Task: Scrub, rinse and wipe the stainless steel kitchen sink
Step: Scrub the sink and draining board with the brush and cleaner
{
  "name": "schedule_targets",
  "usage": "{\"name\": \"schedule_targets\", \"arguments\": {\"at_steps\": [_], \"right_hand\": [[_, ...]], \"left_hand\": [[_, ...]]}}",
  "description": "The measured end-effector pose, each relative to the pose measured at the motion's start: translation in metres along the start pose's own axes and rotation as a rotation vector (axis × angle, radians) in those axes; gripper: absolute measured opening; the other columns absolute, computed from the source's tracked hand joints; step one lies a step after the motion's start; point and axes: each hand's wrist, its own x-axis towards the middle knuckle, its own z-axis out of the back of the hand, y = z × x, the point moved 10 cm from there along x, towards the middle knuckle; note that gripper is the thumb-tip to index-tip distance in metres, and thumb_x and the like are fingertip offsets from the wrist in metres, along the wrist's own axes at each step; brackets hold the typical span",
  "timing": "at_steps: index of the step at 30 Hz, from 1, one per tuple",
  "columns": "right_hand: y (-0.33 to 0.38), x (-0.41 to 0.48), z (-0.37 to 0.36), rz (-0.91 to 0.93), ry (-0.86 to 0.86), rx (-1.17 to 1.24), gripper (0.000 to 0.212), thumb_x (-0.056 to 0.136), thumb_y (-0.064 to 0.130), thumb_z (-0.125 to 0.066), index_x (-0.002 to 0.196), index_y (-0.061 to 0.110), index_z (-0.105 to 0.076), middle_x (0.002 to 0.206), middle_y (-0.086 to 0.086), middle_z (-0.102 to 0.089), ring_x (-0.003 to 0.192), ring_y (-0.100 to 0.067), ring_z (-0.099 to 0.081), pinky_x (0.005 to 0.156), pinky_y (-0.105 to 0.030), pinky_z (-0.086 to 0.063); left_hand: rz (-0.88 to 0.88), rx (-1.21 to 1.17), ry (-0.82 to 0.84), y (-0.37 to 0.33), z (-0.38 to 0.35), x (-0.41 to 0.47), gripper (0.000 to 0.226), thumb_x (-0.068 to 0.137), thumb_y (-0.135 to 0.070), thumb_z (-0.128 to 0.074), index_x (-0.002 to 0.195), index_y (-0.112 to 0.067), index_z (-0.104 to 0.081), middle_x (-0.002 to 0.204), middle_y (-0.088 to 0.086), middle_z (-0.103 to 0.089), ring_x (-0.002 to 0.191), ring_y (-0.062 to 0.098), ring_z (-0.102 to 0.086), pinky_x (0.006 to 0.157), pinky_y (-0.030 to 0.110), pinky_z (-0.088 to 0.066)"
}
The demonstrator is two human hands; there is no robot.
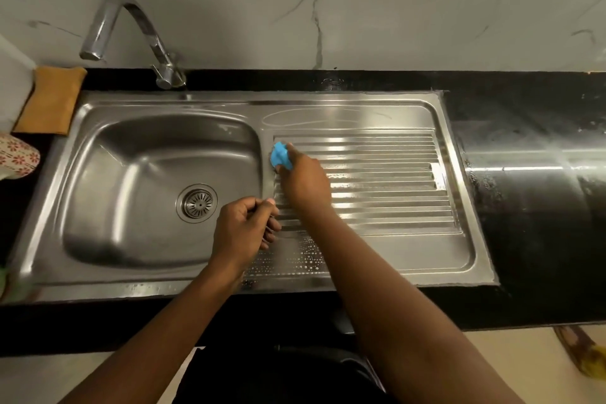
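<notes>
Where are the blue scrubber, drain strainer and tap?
blue scrubber (279,153): head view, on its exposed blue top.
drain strainer (197,203): head view, centre of the grate.
tap (147,30): head view, on the spout's curved neck.

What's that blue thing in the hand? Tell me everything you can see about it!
It is a small, bright blue scrubber, soft-looking; sponge or cloth, I cannot tell. The right hand grips it with fingers curled over it, so only its upper-left part shows. It presses on the left end of the ribbed steel drainboard, beside the basin.
</notes>
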Motion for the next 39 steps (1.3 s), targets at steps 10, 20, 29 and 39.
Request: {"name": "schedule_targets", "arguments": {"at_steps": [10, 20, 29, 39], "right_hand": [[-0.212, 0.0, 0.21, -0.468, -0.337, -0.063, 0.04, 0.095, 0.042, -0.072, 0.122, 0.012, -0.07, 0.106, -0.011, -0.075, 0.088, -0.029, -0.07, 0.076, -0.039, -0.054], [-0.002, 0.02, 0.013, 0.011, -0.021, -0.013, 0.042, 0.102, 0.033, -0.061, 0.144, 0.024, -0.059, 0.104, -0.002, -0.075, 0.082, -0.018, -0.071, 0.065, -0.026, -0.047], [-0.189, 0.001, 0.187, -0.37, -0.317, 0.001, 0.037, 0.095, 0.042, -0.071, 0.123, 0.018, -0.071, 0.099, -0.004, -0.073, 0.092, -0.026, -0.069, 0.08, -0.038, -0.053], [-0.02, 0.008, 0.027, -0.069, -0.101, 0.083, 0.018, 0.101, 0.034, -0.062, 0.112, 0.023, -0.07, 0.085, 0.004, -0.073, 0.075, -0.014, -0.07, 0.062, -0.027, -0.051]], "left_hand": [[0.007, -0.014, 0.011, 0.001, -0.003, 0.0, 0.026, 0.103, -0.024, -0.064, 0.088, -0.007, -0.075, 0.074, 0.013, -0.075, 0.059, 0.024, -0.065, 0.054, 0.033, -0.051], [0.032, 0.022, -0.012, 0.005, 0.0, 0.001, 0.025, 0.102, -0.025, -0.063, 0.089, -0.007, -0.075, 0.073, 0.013, -0.075, 0.059, 0.022, -0.064, 0.053, 0.031, -0.05], [0.058, -0.034, 0.006, 0.013, 0.0, 0.005, 0.023, 0.101, -0.022, -0.065, 0.087, -0.005, -0.074, 0.074, 0.014, -0.075, 0.059, 0.024, -0.063, 0.054, 0.031, -0.049], [0.037, -0.021, 0.013, 0.003, 0.007, 0.003, 0.024, 0.102, -0.021, -0.064, 0.087, -0.004, -0.074, 0.072, 0.015, -0.073, 0.059, 0.026, -0.061, 0.054, 0.032, -0.048]]}}
